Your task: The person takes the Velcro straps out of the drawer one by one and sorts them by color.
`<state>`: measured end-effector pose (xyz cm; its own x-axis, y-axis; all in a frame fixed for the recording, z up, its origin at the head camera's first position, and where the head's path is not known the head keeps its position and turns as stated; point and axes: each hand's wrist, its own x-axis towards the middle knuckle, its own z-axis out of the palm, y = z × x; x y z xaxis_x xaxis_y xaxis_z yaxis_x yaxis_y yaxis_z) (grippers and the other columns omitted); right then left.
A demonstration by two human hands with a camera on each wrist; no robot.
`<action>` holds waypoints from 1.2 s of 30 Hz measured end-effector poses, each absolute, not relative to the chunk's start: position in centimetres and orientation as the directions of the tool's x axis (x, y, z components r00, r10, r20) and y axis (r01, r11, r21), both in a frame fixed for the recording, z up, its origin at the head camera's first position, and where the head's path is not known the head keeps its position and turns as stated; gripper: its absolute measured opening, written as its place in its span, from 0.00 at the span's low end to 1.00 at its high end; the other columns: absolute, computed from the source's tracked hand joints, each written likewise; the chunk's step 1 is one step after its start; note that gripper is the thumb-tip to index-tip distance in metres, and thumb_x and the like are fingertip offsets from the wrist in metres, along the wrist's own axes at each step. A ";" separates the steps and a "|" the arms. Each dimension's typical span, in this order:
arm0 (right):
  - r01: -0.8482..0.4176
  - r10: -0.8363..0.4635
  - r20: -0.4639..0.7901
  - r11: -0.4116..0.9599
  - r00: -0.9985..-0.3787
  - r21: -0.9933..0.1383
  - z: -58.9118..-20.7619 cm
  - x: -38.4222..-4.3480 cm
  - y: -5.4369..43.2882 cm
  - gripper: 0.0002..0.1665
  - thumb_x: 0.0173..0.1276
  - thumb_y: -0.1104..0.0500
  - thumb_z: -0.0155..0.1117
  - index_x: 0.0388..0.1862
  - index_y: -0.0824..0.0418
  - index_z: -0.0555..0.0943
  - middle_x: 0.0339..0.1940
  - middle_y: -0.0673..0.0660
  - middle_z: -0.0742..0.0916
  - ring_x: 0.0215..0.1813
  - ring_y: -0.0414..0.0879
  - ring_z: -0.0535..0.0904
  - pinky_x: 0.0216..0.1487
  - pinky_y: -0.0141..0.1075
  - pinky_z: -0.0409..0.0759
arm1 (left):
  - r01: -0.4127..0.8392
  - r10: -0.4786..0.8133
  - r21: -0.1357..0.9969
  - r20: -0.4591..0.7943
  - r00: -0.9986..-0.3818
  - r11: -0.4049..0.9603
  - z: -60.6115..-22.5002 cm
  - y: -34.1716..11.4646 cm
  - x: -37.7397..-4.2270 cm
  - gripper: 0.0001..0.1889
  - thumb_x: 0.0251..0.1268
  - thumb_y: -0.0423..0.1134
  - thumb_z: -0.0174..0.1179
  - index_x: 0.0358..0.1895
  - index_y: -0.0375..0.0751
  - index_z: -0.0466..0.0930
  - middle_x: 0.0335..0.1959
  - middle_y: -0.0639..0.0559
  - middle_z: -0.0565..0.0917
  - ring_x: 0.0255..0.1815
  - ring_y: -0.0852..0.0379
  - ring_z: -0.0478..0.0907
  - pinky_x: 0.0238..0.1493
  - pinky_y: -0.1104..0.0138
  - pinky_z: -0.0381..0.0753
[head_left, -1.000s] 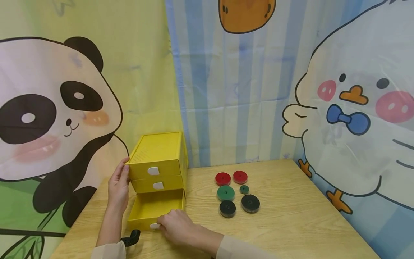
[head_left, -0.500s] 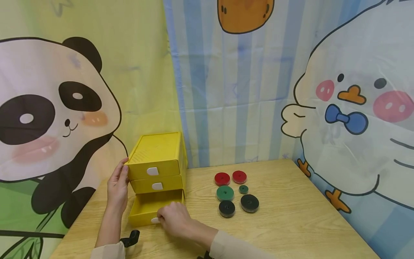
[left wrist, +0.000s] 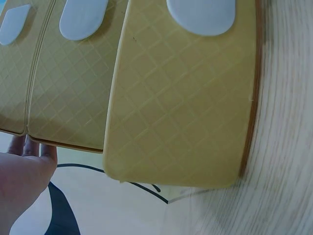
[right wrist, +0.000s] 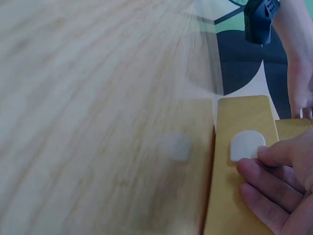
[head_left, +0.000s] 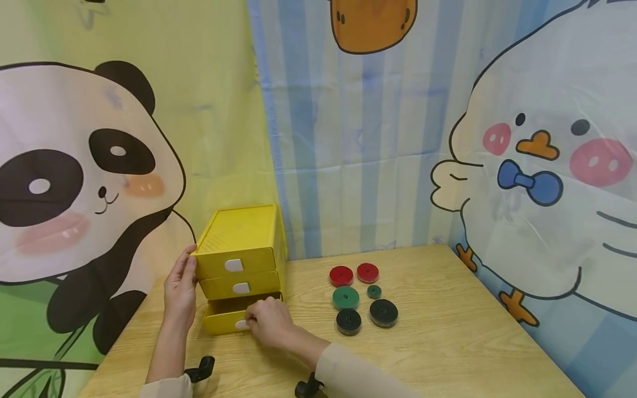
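Note:
A yellow drawer cabinet (head_left: 244, 232) with several stacked drawers and white tab handles stands at the left of the table. Its bottom drawer (head_left: 224, 325) juts partway out, while the drawers above are in. My right hand (head_left: 271, 321) pinches that drawer's white handle (right wrist: 247, 145) between thumb and fingers. Against the cabinet's upper left side rests my left hand (head_left: 180, 290), its fingers laid along the side wall. In the left wrist view the left fingers (left wrist: 32, 147) partly disappear behind the drawer fronts. The drawer's inside is mostly hidden.
Right of the cabinet lie several flat round rolls: two red (head_left: 341, 276), a large green (head_left: 345, 298), a small green (head_left: 374, 292) and two black (head_left: 384, 313). A patterned curtain (head_left: 348, 166) backs the wooden table (head_left: 448, 320). Black wrist-worn devices (head_left: 201, 369) show near both sleeves.
The right hand has pushed the bottom drawer inward, away from me, so it juts out less. The left hand has stayed on the cabinet's side. The rolls lie unmoved.

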<state>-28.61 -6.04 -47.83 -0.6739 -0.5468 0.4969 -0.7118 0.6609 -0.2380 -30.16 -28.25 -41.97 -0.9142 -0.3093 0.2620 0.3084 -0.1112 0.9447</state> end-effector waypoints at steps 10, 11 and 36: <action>-0.681 -0.460 0.549 0.665 -0.698 -0.309 -49.1 -30.0 -6.4 0.09 0.67 0.63 0.73 0.30 0.50 0.91 0.29 0.40 0.91 0.30 0.29 0.82 0.30 0.19 0.75 | 0.316 -0.304 0.944 0.274 -0.912 -0.097 -42.0 -28.1 -30.3 0.29 0.81 0.54 0.51 0.79 0.52 0.67 0.75 0.56 0.71 0.72 0.61 0.69 0.66 0.73 0.70; -0.680 -0.456 0.553 0.663 -0.698 -0.312 -49.2 -30.1 -6.4 0.09 0.68 0.63 0.73 0.30 0.50 0.91 0.30 0.41 0.91 0.30 0.29 0.83 0.30 0.19 0.76 | 0.315 -0.303 0.944 0.273 -0.913 -0.097 -41.9 -28.1 -30.2 0.29 0.80 0.54 0.51 0.79 0.52 0.67 0.76 0.57 0.71 0.73 0.61 0.68 0.67 0.72 0.70; -0.647 -0.492 0.486 0.729 -0.722 -0.223 -48.9 -30.6 -6.8 0.07 0.69 0.63 0.70 0.32 0.52 0.87 0.30 0.46 0.90 0.32 0.38 0.87 0.28 0.27 0.80 | 0.313 -0.351 0.937 0.244 -0.904 -0.153 -41.5 -27.6 -30.3 0.26 0.82 0.51 0.49 0.77 0.52 0.69 0.74 0.58 0.72 0.71 0.62 0.68 0.65 0.71 0.68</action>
<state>-30.57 -6.77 -48.93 -0.7223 -0.4918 0.4862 -0.6469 0.7291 -0.2235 -30.34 -27.61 -41.53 -0.9038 -0.3514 0.2443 0.3128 -0.1527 0.9375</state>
